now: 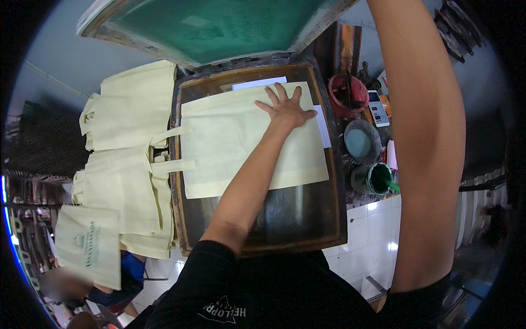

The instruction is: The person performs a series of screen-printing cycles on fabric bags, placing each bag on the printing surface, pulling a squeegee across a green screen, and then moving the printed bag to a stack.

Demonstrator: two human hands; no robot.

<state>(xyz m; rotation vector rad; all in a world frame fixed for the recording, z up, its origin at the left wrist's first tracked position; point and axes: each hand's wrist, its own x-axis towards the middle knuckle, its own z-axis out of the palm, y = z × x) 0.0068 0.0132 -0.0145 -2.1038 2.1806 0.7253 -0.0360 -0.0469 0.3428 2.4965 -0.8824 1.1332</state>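
A cream fabric tote bag (pixel 241 142) lies flat on a dark, wood-edged printing board (pixel 307 214), its two handles pointing left. My left hand (pixel 287 109) rests palm down on the bag's upper right part, fingers spread and holding nothing. White paper strips (pixel 323 126) show at the bag's right and top edges. Above the board's far edge, a screen-printing frame (pixel 235 27) with green mesh is tilted up. My right forearm reaches up past the top edge of the picture, so my right hand is out of sight.
Stacks of cream bags (pixel 131 104) lie left of the board. On the right stand a red bucket (pixel 348 93), a bowl of bluish liquid (pixel 359 143), a tub of green ink (pixel 378 178) and a phone (pixel 378 108). A person at lower left is beside a printed bag (pixel 90 241).
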